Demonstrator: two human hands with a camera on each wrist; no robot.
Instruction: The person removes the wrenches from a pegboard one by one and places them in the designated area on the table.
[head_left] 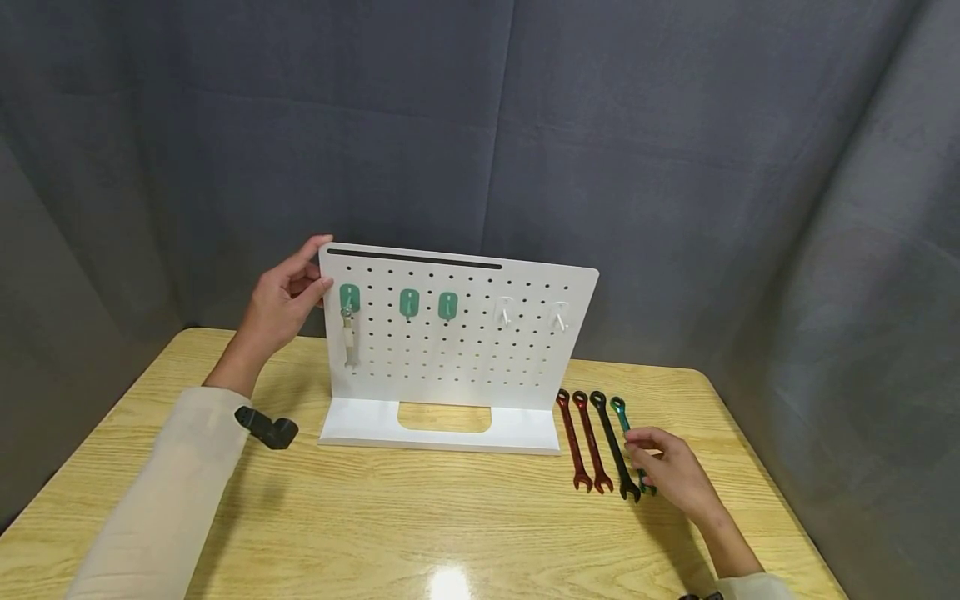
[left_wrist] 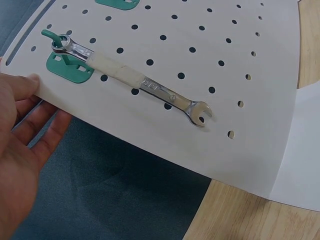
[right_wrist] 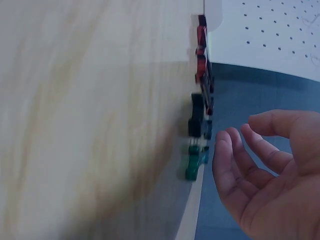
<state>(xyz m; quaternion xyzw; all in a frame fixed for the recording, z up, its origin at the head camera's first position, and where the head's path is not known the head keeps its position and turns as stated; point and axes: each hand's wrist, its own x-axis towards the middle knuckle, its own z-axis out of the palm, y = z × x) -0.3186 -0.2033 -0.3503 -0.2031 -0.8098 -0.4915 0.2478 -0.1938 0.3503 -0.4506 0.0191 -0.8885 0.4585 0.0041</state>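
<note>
My left hand (head_left: 273, 308) grips the upper left edge of a white pegboard (head_left: 480, 392), thumb on the front face and fingers behind. Near that thumb, a silver combination wrench (left_wrist: 117, 70) with a pale wrapped handle hangs by its ring end from a green hook (left_wrist: 70, 72). My right hand (head_left: 675, 475) hovers at the green combination wrench (head_left: 620, 412), its fingers loosely bent and thumb apart, nothing between them in the right wrist view. Left of the green one lie a black wrench (head_left: 611, 437) and two red wrenches (head_left: 592, 442), side by side on the table.
Two more green hooks (head_left: 408, 303) and two white hooks (head_left: 506, 312) sit on the board with nothing hanging from them. The board's white base (head_left: 360, 423) stands on the wooden table (head_left: 360, 517). Grey curtains (head_left: 420, 133) close off the back and sides.
</note>
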